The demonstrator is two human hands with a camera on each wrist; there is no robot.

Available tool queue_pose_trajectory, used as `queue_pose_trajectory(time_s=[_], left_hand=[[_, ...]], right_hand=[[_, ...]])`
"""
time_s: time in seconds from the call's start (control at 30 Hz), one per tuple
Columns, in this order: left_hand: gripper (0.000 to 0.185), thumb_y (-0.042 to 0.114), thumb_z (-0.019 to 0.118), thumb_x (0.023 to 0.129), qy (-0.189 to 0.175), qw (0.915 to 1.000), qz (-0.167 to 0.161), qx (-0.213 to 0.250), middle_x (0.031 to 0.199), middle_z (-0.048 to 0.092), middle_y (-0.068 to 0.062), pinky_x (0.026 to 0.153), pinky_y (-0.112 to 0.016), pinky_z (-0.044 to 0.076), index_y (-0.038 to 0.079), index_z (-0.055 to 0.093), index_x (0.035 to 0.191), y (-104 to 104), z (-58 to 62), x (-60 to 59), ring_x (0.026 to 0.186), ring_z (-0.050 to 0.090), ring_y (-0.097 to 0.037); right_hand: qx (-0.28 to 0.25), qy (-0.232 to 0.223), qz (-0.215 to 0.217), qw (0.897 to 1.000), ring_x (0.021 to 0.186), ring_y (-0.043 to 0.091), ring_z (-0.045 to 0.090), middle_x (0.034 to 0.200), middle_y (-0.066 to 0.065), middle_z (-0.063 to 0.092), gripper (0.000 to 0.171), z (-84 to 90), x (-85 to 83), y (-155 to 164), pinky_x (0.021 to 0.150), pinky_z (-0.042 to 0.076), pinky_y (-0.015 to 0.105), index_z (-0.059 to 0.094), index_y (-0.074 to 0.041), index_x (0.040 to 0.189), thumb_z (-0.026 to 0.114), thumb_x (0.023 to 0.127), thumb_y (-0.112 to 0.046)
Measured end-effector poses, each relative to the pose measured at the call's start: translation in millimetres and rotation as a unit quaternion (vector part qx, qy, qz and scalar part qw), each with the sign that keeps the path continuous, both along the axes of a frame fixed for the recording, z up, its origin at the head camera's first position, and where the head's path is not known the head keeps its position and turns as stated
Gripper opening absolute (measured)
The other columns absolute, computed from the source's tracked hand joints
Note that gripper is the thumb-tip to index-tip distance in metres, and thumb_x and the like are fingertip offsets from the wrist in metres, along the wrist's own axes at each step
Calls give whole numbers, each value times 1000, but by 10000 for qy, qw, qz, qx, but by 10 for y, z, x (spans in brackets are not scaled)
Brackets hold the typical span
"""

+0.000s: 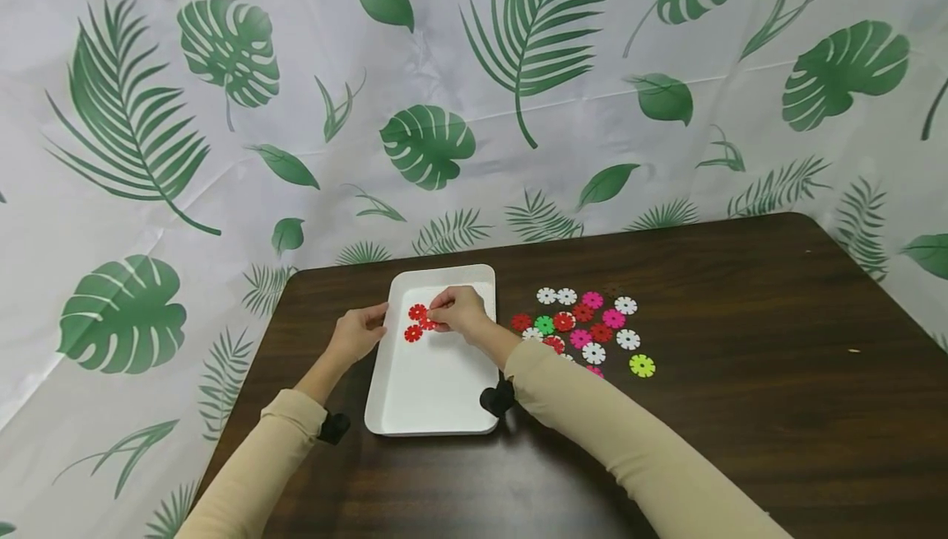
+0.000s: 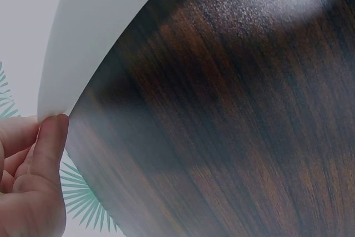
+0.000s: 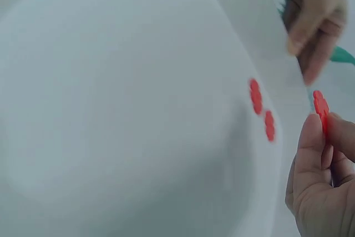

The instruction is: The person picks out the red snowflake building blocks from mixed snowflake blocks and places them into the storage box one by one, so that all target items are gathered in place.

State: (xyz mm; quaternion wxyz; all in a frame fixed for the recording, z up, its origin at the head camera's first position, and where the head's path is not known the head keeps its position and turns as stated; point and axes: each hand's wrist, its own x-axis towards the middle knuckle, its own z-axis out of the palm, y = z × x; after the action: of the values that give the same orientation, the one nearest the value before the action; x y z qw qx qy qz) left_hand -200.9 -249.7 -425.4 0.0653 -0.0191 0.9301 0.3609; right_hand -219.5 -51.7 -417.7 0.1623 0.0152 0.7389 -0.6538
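Note:
On the table lies a white tray (image 1: 429,395); my left hand (image 1: 357,333) holds its left rim, the thumb and fingers meeting at the edge in the left wrist view. Over the tray's far part, my right hand (image 1: 462,313) pinches a red notched disc (image 3: 320,106) between thumb and fingertips. Beneath it, two more red discs (image 3: 255,96) rest flat on the tray floor near its left wall. In the head view the pinched disc overlaps them and is partly hidden by the fingers.
Right of the tray, loose notched discs lie spread on the dark wood table (image 1: 741,341): several white (image 1: 628,339), red and pink (image 1: 613,319), one green (image 1: 545,325) and one yellow-green (image 1: 642,366). My right forearm covers some. A leaf-print curtain (image 1: 326,218) hangs behind the table.

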Motion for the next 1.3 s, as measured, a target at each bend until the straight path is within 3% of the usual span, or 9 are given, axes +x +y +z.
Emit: queue_pose_trajectory(time_s=[0.37,0.63,0.9,1.3], left_hand=[[47,-1,57,89,-114,9999,6,-10,134,52,-21,91,-42,50,1,48,135,-9,18,2,113,58,-35],[47,-2,56,90,-51,9999,-98,-23,133,51,-22,91,-42,50,-1,48,135,-19,16,3,114,57,-35],[46,-3,56,89,1,9999,-104,21,131,54,-23,91,-43,50,-2,48,134,-6,50,16,111,59,-35],[46,-4,57,88,-5,9999,-50,143,129,55,-23,90,-43,51,-2,50,133,-6,57,25,110,60,-34]], right_hand=[[1052,385,296,9933,50,5,50,64,-1,58,7,-271,76,-326,46,44,13,67,-1,76,73,78,-3],[1254,580,610,9885,47,5,49,60,-1,56,8,-313,100,-414,44,43,14,67,-1,73,73,77,-2],[1678,950,738,9785,51,7,48,62,-1,57,7,-301,110,-446,45,41,15,68,-1,72,73,77,-2],[2373,1102,834,9616,63,11,50,69,0,59,11,-323,96,-499,53,42,17,67,-5,72,77,75,-7]])
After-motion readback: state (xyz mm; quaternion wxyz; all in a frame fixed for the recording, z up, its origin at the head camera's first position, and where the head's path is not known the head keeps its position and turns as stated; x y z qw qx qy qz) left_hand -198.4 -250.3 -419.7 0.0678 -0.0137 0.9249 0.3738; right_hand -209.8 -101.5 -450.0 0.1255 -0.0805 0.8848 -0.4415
